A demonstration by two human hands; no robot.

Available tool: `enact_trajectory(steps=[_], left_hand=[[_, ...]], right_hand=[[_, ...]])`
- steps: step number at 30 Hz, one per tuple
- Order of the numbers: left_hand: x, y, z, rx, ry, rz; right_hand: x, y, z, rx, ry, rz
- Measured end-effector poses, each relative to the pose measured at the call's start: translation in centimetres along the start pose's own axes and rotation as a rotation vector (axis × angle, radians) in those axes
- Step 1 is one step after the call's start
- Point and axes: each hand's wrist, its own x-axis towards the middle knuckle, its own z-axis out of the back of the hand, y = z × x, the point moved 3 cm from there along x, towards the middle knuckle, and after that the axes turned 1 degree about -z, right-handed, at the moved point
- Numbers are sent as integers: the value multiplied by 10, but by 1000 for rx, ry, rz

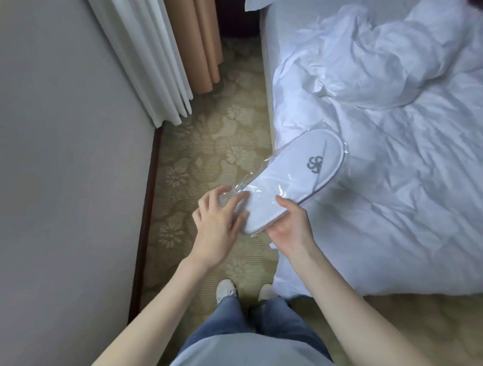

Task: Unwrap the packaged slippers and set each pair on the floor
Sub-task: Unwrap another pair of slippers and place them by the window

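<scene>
Underneath, right hand grips wrapped slippers (left hand splayed against wrapper).

Glossy clear plastic wrap over matt, probably cloth slippers; rumpled cloth bedding.

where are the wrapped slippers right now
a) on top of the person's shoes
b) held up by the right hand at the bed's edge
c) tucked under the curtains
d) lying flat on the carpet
B: the right hand grips the heel end of the wrapped slippers above the carpet, beside the bed, while the left hand touches the clear wrap.
</scene>
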Motion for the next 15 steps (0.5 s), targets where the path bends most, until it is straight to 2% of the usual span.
enact_trajectory(steps=[2,4,6,8,15], left_hand=[[5,-1,4,-17,56,-100],[11,-4,6,-163,124,-172],[14,-11,8,-320,170,-186],[15,-19,7,-372,190,-180],[13,-25,3,-724,276,92]], right_hand=[[-2,5,7,-28,-47,27],[-2,10,15,-60,-92,36],[-2,13,21,-98,-112,36],[-3,14,24,-145,-120,44],[-5,29,38,-276,-101,56]])
